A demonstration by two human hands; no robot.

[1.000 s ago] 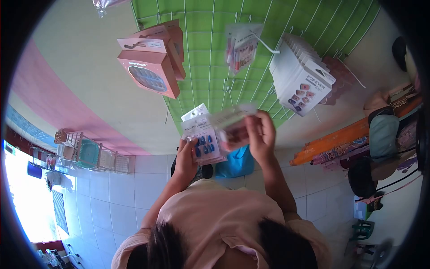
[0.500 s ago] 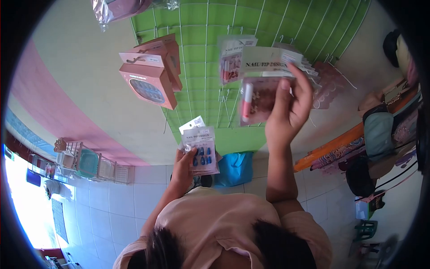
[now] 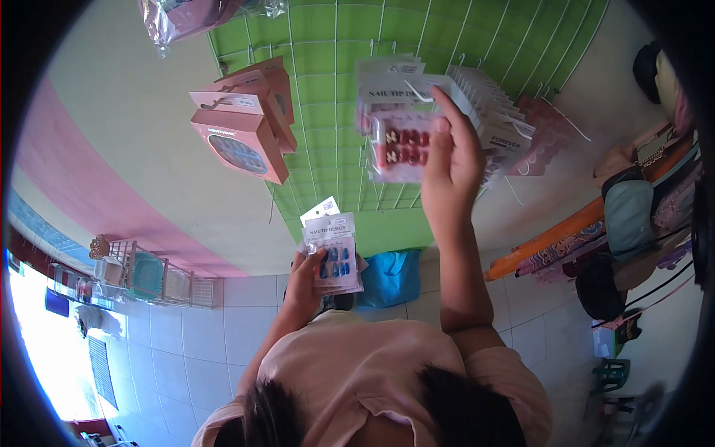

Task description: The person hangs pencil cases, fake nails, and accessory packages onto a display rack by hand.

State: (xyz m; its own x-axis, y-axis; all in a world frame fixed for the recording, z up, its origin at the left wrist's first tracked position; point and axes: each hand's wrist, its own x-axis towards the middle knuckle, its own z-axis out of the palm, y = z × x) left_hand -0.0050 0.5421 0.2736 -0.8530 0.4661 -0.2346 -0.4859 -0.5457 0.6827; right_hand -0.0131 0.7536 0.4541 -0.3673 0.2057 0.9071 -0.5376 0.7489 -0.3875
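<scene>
My left hand (image 3: 302, 279) is closed on a small stack of press-on nail packs. The front pack (image 3: 331, 253) shows dark blue nails under a "NAIL TIP DESIGN" header, and a white card edge sticks out behind it. Higher up, my right hand (image 3: 450, 160) pinches a press-on nail pack with red nails (image 3: 406, 145) by its right side. This pack overlaps other nail packs (image 3: 372, 74) hanging on the rack, and its header is right at a white metal hook (image 3: 418, 92). My fingers cover its right part.
A white wire grid rack (image 3: 328, 112) stands against a green panel. Pink nail boxes (image 3: 242, 141) hang on its left; a row of packs (image 3: 506, 138) hangs on hooks at right. A blue bag (image 3: 391, 279) is below on the tiled floor. Bags and caps (image 3: 629, 223) line the right wall.
My right hand has moved left with the pack, which has turned so its red nails face me and now overlaps the hook. The left hand stays nearly in place.
</scene>
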